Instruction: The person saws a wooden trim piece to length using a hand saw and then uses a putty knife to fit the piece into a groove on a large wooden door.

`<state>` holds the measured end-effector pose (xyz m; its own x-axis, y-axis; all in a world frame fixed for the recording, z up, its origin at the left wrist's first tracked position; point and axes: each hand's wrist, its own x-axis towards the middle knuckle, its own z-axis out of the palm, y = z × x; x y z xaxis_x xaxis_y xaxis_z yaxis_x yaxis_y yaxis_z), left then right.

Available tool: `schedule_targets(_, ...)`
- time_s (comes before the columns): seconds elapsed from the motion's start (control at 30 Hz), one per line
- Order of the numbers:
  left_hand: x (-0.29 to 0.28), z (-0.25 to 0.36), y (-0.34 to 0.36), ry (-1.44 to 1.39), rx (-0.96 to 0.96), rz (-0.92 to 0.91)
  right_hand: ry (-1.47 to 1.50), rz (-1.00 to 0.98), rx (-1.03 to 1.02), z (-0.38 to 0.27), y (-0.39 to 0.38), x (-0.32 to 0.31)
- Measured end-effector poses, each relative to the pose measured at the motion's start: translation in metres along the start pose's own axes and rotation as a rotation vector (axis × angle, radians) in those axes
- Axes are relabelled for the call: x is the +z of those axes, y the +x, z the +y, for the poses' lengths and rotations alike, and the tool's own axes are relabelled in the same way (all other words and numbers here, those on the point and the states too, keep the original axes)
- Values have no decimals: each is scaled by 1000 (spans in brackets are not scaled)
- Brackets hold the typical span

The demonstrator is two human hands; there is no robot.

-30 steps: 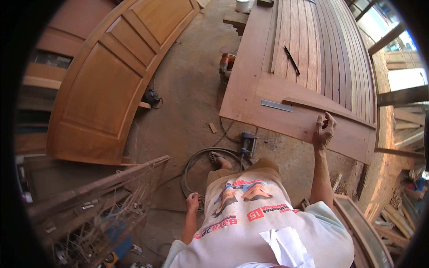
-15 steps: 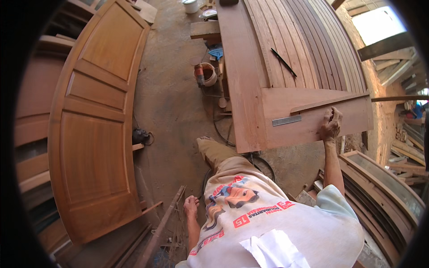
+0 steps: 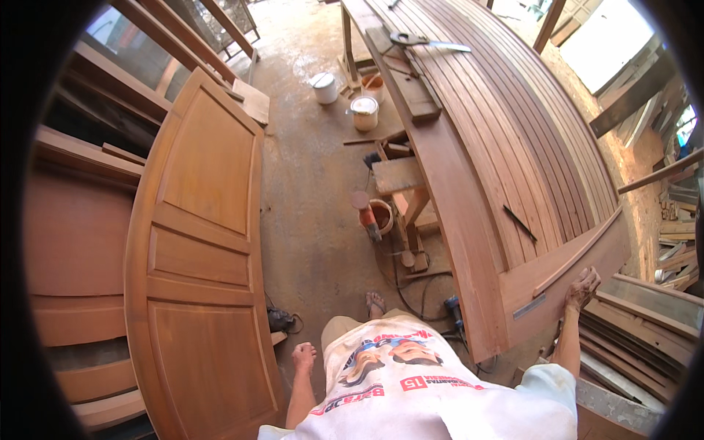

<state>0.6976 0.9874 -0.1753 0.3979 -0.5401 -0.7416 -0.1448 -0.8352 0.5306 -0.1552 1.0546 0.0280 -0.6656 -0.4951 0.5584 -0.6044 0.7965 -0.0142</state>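
My right hand (image 3: 582,287) rests on the end board (image 3: 554,293) of a large slatted wooden panel (image 3: 491,161), its fingers curled beside a thin wooden batten (image 3: 579,253); I cannot make out what, if anything, is in them. A short metal strip (image 3: 529,306) lies on that board, left of the hand. A narrow black bar (image 3: 519,222) lies across the slats farther up. My left hand (image 3: 303,357) hangs low beside my body with closed fingers, near a brown panelled door (image 3: 194,345); whatever it may hold is too small to see.
At the panel's far end lie a tool with a silver blade (image 3: 447,46) and a dark board (image 3: 400,81). On the floor stand buckets (image 3: 364,117), an orange power tool (image 3: 367,216), a blue tool (image 3: 452,315) and hoses. Timber and frames (image 3: 638,330) are stacked at right.
The view has swung up along the panel, bringing its far end and more buckets into sight. My right hand has shifted toward the end board's right part, still curled; my left stays low.
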Motion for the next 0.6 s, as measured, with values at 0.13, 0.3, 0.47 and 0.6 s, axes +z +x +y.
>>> schedule_targets(0.13,-29,80,71,17,-16,18,329,134,-162,-184,3,-53)
schedule_targets(0.3,-30,171,154,49,16,-110,663,5,-343,-413,-46,-92)
schedule_targets(0.47,-47,222,263,528,441,-80,885,-170,-300,-577,-84,-78)
schedule_targets(0.6,-65,283,324,321,275,-165,989,-362,-264,-682,-86,-86)
